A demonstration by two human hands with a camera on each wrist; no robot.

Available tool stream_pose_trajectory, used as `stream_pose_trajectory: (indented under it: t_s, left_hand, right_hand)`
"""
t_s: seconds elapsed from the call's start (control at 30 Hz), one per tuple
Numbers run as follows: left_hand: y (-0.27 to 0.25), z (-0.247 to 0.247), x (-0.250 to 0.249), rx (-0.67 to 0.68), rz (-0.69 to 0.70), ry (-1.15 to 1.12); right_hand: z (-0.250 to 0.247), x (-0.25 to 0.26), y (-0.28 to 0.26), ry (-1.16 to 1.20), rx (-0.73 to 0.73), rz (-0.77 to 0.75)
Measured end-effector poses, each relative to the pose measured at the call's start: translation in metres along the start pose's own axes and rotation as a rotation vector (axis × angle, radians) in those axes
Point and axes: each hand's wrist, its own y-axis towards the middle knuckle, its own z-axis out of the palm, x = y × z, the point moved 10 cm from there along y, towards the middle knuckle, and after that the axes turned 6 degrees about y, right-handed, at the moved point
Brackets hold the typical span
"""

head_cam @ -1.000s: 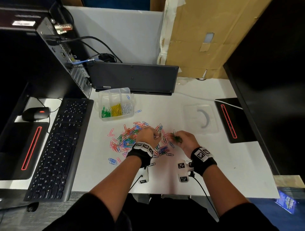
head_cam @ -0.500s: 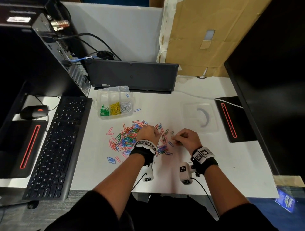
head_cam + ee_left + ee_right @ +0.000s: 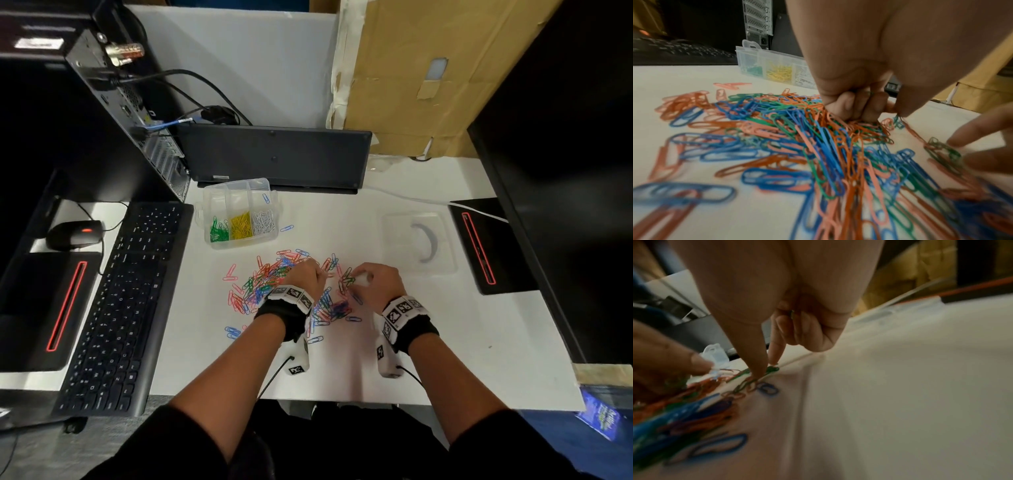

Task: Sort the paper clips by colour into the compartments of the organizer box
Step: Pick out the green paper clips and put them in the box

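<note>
Right-hand grip (image 3: pixel 764 369) pinching green clips (image 3: pixel 347 279) at the pile's (image 3: pixel 274 284) right edge, left-hand grip (image 3: pixel 855 104) fisted on a bunch, organizer box (image 3: pixel 239 212) beyond the pile; light, slippery, tangle-prone wire, best nipped singly by a loop.

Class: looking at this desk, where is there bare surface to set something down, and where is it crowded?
Bare: desk right of the right hand, below the clear lid; also between keyboard and paper clip pile. Crowded: around the pile and organizer box.
</note>
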Motion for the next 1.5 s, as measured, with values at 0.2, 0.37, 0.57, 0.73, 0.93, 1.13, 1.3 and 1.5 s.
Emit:
stream_pose_trajectory:
  t_s: [0.2, 0.37, 0.57, 0.73, 0.93, 1.13, 1.3, 1.5]
  left_hand:
    - [-0.003, -0.008, 0.008, -0.074, -0.013, -0.244]
    - [-0.001, 0.006, 0.020, 0.002, -0.084, -0.454]
    - [-0.002, 0.017, 0.024, 0.063, -0.187, -0.557]
    - [-0.004, 0.005, -0.003, 0.085, -0.145, -0.298]
    - [-0.001, 0.009, -0.013, 0.063, -0.086, -0.044]
    - [0.004, 0.016, -0.007, 0.089, -0.159, -0.016]
    - [0.006, 0.018, -0.008, 0.161, -0.170, 0.057]
    - [0.004, 0.002, 0.001, 0.072, -0.232, -0.164]
  right_hand:
    - [0.009, -0.007, 0.004, 0.019, 0.057, -0.008]
    - [0.007, -0.022, -0.004, 0.634, 0.088, 0.171]
    - [0.007, -0.010, -0.009, 1.310, 0.113, 0.305]
    - [0.013, -0.006, -0.003, 1.422, 0.185, 0.433]
    - [0.003, -0.023, 0.014, 0.829, 0.117, 0.367]
    - [0.002, 0.018, 0.028, -0.007, 0.160, -0.122]
    - [0.011, 0.015, 0.035, -0.075, 0.196, -0.089]
    - [0.002, 0.002, 0.034, 0.077, 0.170, -0.038]
